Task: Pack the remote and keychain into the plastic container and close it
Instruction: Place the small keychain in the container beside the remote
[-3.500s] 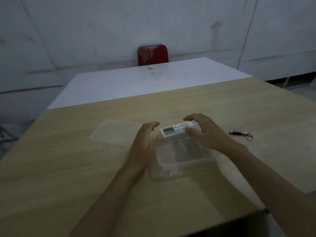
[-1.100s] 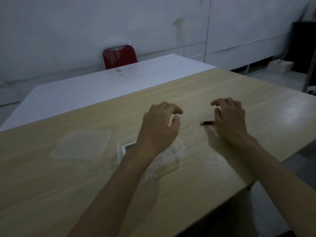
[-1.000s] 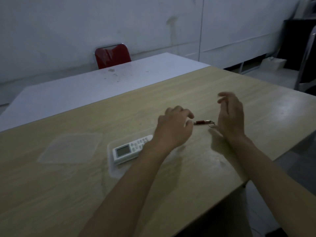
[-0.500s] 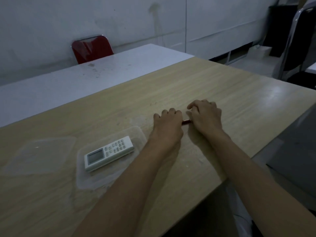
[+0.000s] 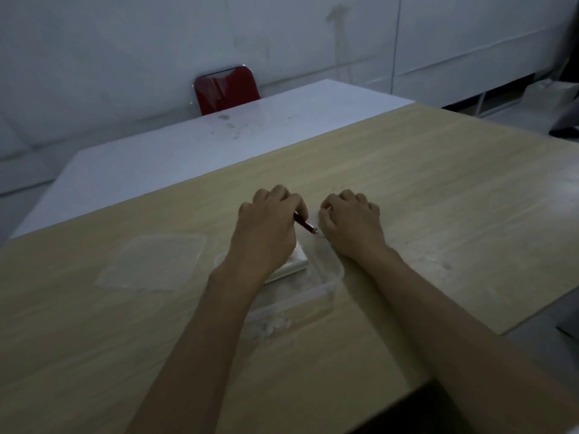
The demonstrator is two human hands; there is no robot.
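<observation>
Dim room, pale panelled wall (image 5: 125, 57) running behind. Wood-grain table (image 5: 438, 183) is filling the foreground; a white table (image 5: 219, 142) is butting against its far edge, with a red chair (image 5: 226, 89) standing at the far side of that one, against the wall.

Clear plastic container (image 5: 326, 286) is sitting open on the wood table, near the front centre, under both forearms. White remote (image 5: 297, 261) is lying inside it, mostly covered by the left wrist; only one pale corner is showing. Clear lid (image 5: 153, 264) is lying flat on the table just to the left of the container, apart from it.

Left hand (image 5: 266, 227) is hovering over the far part of the container, fingers curled closed around one end of the keychain (image 5: 305, 225), a slim dark red barrel. The barrel is slanting down and to the right, its metal tip pointing toward the right hand and hanging above the container's far rim area. Whether the tip is touching anything cannot be told.

Right hand (image 5: 351, 223) is sitting just beside the left, knuckles up, fingers curled under in a loose fist at the container's far right corner. Something small and pale is glinting at its fingertips, too blurred to name; whether that hand is gripping anything cannot be told.
</observation>
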